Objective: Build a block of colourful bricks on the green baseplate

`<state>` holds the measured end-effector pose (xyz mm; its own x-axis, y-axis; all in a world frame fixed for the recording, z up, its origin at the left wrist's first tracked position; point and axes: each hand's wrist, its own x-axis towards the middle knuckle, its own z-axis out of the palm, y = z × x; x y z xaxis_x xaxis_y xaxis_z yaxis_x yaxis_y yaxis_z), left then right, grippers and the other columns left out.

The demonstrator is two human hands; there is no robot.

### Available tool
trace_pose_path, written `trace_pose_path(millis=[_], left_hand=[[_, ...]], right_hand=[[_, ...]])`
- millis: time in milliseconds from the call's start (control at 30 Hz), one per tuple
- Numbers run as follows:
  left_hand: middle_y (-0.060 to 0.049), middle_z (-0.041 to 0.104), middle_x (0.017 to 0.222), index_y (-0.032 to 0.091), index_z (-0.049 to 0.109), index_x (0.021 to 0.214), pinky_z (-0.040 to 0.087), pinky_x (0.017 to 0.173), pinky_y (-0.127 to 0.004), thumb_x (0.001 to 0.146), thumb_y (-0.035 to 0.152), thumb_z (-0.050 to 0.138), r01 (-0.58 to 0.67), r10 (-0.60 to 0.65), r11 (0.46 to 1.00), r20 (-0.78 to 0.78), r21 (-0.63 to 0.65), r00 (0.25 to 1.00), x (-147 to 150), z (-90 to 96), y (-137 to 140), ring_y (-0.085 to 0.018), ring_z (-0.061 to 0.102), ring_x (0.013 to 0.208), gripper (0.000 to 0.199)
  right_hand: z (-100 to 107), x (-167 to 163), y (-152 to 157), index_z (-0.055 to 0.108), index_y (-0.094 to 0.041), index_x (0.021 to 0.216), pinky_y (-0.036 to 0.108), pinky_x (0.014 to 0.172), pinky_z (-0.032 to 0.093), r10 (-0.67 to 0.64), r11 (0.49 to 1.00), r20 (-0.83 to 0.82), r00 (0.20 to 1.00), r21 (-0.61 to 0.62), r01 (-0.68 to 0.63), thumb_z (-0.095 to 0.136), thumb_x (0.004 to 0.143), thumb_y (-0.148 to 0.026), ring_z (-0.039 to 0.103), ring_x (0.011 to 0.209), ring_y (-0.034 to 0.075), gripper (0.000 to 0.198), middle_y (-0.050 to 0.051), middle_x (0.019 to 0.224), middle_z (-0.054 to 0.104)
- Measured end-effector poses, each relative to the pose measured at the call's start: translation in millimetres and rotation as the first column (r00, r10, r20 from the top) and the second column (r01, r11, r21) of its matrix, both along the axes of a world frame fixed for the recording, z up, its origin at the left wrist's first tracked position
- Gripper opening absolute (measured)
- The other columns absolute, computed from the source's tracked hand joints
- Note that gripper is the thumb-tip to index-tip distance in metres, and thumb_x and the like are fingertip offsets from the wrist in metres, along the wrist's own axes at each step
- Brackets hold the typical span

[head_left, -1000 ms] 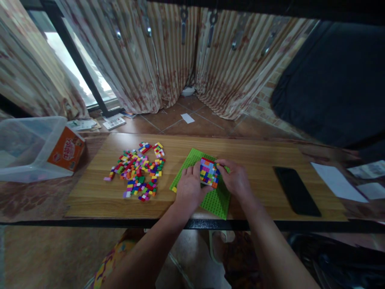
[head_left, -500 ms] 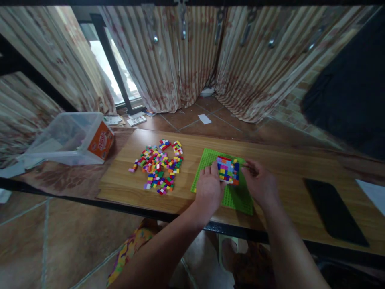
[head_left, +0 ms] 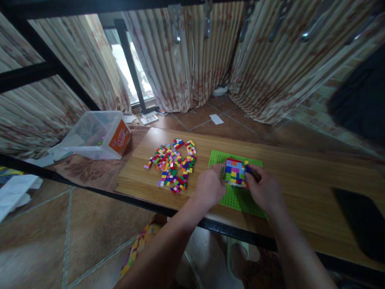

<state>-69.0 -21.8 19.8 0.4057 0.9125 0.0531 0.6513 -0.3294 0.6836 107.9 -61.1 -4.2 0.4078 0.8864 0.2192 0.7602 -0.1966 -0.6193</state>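
A multicoloured block of toy building bricks (head_left: 235,172) sits over the green studded baseplate (head_left: 237,200), its top patterned in blue, yellow, red and other colours. My left hand (head_left: 210,185) is closed on the block's left side, the fingers curled at its edge. Against the right side, the fingers of my right hand (head_left: 265,188) press close together near a yellow brick and some dark blue bricks. Whether the block rests on the baseplate or is held just above it, I cannot tell. Its underside and lower right corner are partly hidden.
Loose coloured bricks (head_left: 173,164) lie heaped on the wooden tabletop (head_left: 141,184) to the left. Beyond them stands a clear plastic bin (head_left: 102,152) with an orange label. A flat black object (head_left: 359,222) lies at the right. The dark table edge (head_left: 150,205) runs in front of me.
The whole view has shifted, so the scene sits further right. My right hand has closed in on the block's right side, and my left fingers have moved to its left edge.
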Motion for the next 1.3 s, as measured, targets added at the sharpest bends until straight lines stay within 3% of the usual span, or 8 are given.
trace_pose_path(millis=[167, 267, 433, 800, 967, 1100, 1200, 1300], left_hand=[[-0.006, 0.073, 0.102, 0.018, 0.068, 0.108, 0.05, 0.085, -0.03, 0.076, 0.007, 0.048, -0.192, 0.195, 0.981, -0.152, 0.033, 0.969, -47.8, 16.6, 32.6, -0.02, 0.067, 0.093, 0.039], [-0.004, 0.073, 0.086, 0.018, 0.072, 0.088, 0.048, 0.073, -0.026, 0.073, 0.01, 0.053, -0.104, 0.085, 0.993, -0.29, -0.048, 0.953, -82.9, 23.8, 45.2, -0.018, 0.066, 0.083, 0.026], [-0.002, 0.072, 0.076, 0.018, 0.072, 0.076, 0.044, 0.064, -0.022, 0.072, 0.017, 0.057, -0.021, -0.01, 0.995, -0.312, -0.094, 0.95, -119.6, 26.1, 51.1, -0.016, 0.063, 0.076, 0.016], [-0.001, 0.068, 0.07, 0.023, 0.07, 0.067, 0.039, 0.058, -0.024, 0.061, 0.015, 0.065, -0.098, 0.022, 0.987, -0.505, -0.125, 0.863, -105.8, 35.6, 38.5, -0.018, 0.061, 0.07, 0.012], [-0.004, 0.068, 0.071, 0.022, 0.071, 0.068, 0.041, 0.061, -0.025, 0.071, 0.025, 0.063, -0.135, 0.066, 0.986, -0.506, -0.102, 0.86, -99.3, 32.1, 39.9, -0.019, 0.062, 0.071, 0.009], [-0.006, 0.07, 0.077, 0.021, 0.071, 0.071, 0.04, 0.062, -0.026, 0.077, 0.022, 0.055, -0.121, 0.073, 0.991, -0.51, -0.062, 0.857, -98.3, 30.1, 42.1, -0.02, 0.063, 0.077, 0.018], [-0.006, 0.071, 0.08, 0.021, 0.071, 0.076, 0.038, 0.062, -0.026, 0.079, 0.02, 0.051, -0.129, 0.081, 0.99, -0.515, -0.057, 0.853, -98.2, 34.4, 42.3, -0.019, 0.063, 0.076, 0.021], [-0.006, 0.07, 0.077, 0.019, 0.071, 0.079, 0.037, 0.06, -0.026, 0.082, 0.023, 0.048, -0.146, 0.106, 0.989, -0.511, -0.037, 0.853, -99.0, 39.3, 42.1, -0.018, 0.06, 0.071, 0.023]], right_hand=[[-2.2, -2.9, -0.7, 0.067, -0.02, 0.114, 0.043, 0.079, 0.052, 0.018, 1.0, -0.044, 0.999, 0.007, -0.018, 0.053, 0.083, -0.037, 0.069, 0.086, 0.026, 0.038, 0.011, 0.1, 0.073], [-1.7, -1.3, -0.5, 0.067, -0.02, 0.113, 0.043, 0.08, 0.052, 0.008, 1.0, -0.04, 0.999, 0.013, -0.008, 0.053, 0.083, -0.039, 0.069, 0.086, 0.026, 0.038, 0.011, 0.1, 0.073], [1.8, 2.2, -0.2, 0.07, -0.02, 0.106, 0.04, 0.075, 0.052, -0.004, 0.999, -0.05, 0.999, 0.037, 0.006, 0.054, 0.082, -0.041, 0.068, 0.077, 0.024, 0.036, 0.009, 0.094, 0.074], [6.3, 3.2, -2.7, 0.072, -0.019, 0.1, 0.038, 0.071, 0.052, -0.011, 0.999, -0.041, 0.999, 0.042, 0.013, 0.053, 0.082, -0.045, 0.065, 0.067, 0.022, 0.036, 0.008, 0.082, 0.073], [16.4, -5.4, -6.5, 0.071, -0.019, 0.097, 0.037, 0.072, 0.051, -0.046, 0.979, 0.023, 0.999, 0.201, 0.041, 0.05, 0.087, -0.042, 0.064, 0.074, 0.022, 0.032, 0.009, 0.091, 0.071], [27.1, -50.0, -14.4, 0.069, -0.023, 0.092, 0.034, 0.081, 0.05, 0.192, 0.925, -0.007, 0.981, 0.335, -0.179, 0.051, 0.091, -0.033, 0.064, 0.086, 0.02, 0.021, 0.005, 0.093, 0.069], [25.2, -95.2, -18.1, 0.069, -0.023, 0.094, 0.031, 0.08, 0.05, 0.48, 0.851, -0.033, 0.876, 0.258, -0.457, 0.05, 0.092, -0.024, 0.063, 0.087, 0.018, 0.019, 0.004, 0.093, 0.068], [17.0, -129.0, -15.1, 0.069, -0.023, 0.099, 0.033, 0.083, 0.048, 0.594, 0.797, 0.003, 0.804, 0.135, -0.589, 0.051, 0.093, -0.022, 0.06, 0.091, 0.019, 0.019, 0.005, 0.096, 0.067]])
